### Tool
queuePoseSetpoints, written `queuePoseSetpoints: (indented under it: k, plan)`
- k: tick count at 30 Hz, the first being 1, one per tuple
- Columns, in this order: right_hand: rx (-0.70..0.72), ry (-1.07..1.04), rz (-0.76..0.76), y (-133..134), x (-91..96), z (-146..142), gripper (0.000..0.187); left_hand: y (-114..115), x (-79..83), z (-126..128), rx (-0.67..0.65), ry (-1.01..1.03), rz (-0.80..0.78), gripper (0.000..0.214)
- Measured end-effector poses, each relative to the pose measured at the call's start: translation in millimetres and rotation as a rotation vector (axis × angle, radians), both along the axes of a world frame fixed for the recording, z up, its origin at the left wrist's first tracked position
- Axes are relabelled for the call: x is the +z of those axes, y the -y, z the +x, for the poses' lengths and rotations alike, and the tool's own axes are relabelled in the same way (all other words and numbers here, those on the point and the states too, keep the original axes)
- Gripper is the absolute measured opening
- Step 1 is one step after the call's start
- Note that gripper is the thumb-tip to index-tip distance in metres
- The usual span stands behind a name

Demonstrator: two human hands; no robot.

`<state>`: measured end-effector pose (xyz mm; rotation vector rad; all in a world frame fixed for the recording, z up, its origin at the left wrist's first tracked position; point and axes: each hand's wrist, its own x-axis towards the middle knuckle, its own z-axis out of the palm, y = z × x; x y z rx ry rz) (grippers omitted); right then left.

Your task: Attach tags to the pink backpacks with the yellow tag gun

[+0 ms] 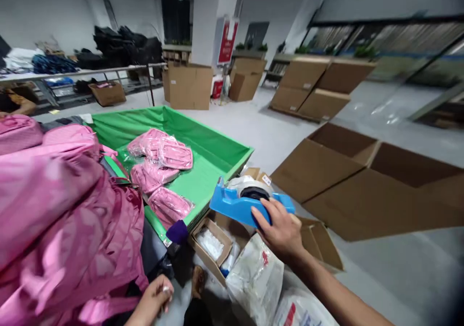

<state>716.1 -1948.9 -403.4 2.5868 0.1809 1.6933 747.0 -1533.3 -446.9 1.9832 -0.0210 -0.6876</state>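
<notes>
Right hand [281,227] grips blue tape dispenser [232,206] — left hand [155,298] beside pink bags [83,219].

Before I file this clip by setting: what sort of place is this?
Probably a packing area in a workshop or warehouse: plastic-wrapped pink bags, a blue tape dispenser and large cardboard boxes.

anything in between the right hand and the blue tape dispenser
Nothing visible: the right hand is directly on the blue tape dispenser, its fingers against the near side. The white bag and small open box appear lower in the view, not between them.
</notes>
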Motion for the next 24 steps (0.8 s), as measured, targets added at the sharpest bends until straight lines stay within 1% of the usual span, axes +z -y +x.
queuePoseSetpoints:
  k: [1,2,3,4,5,6,7,9,10,11,12,13,14,15,16,17,19,21,24]
  plan:
    - [-0.014,0.104,-0.028,-10,24.1,-20,0.025,-12,9.1,-8,-0.002,0.066,-0.063,0.074]
    - [-0.027,0.207,-0.050,-22,45.1,-39,0.025,-23,22.1,-17,0.006,0.121,-0.127,0.075]
    - [-0.041,0.312,-0.064,-36,63.1,-57,0.026,-35,39.2,-29,0.010,0.162,-0.185,0.073]
    - [-0.054,0.407,-0.077,-51,78.4,-74,0.029,-47,60.4,-44,0.005,0.196,-0.233,0.070]
    - [-0.060,0.488,-0.089,-66,91.3,-89,0.035,-57,85.6,-62,-0.007,0.224,-0.281,0.066]
    - [-0.048,0.553,-0.102,-82,102.0,-103,0.044,-68,114.2,-83,-0.057,0.267,-0.312,0.063]
    - [-0.018,0.598,-0.109,-98,110.9,-115,0.055,-77,145.7,-104,-0.064,0.324,-0.332,0.061]
    - [0.094,0.642,-0.103,-130,124.8,-134,0.070,-92,214.2,-148,0.036,0.579,-0.444,0.053]
    - [0.165,0.643,-0.102,-146,130.5,-141,0.073,-97,249.2,-169,0.052,0.748,-0.468,0.047]
    - [0.236,0.641,-0.107,-161,135.8,-147,0.072,-99,282.7,-188,0.031,0.962,-0.461,0.042]
    - [0.301,0.642,-0.121,-176,141.2,-150,0.070,-99,313.5,-205,-0.039,1.121,-0.379,0.036]
    - [0.355,0.647,-0.151,-190,146.9,-152,0.066,-97,340.0,-220,-0.052,1.244,-0.292,0.031]
    - [0.407,0.658,-0.195,-202,153.2,-152,0.061,-93,361.2,-234,-0.076,1.294,-0.178,0.029]
    - [0.465,0.676,-0.241,-213,159.9,-150,0.056,-88,376.7,-246,-0.121,1.315,-0.069,0.030]
    - [0.531,0.700,-0.278,-224,167.1,-147,0.052,-83,386.4,-257,-0.130,1.328,0.024,0.030]
    - [0.603,0.726,-0.304,-233,174.7,-143,0.050,-78,391.0,-267,-0.123,1.324,0.113,0.031]
    - [0.771,0.769,-0.324,-251,190.6,-133,0.052,-74,388.8,-282,-0.069,1.280,0.237,0.034]
    - [0.933,0.769,-0.330,-269,207.1,-121,0.058,-77,379.1,-294,0.031,1.234,0.267,0.037]
    - [1.096,0.820,-0.388,-304,231.9,-108,0.066,-99,365.1,-313,0.148,1.223,0.198,0.034]
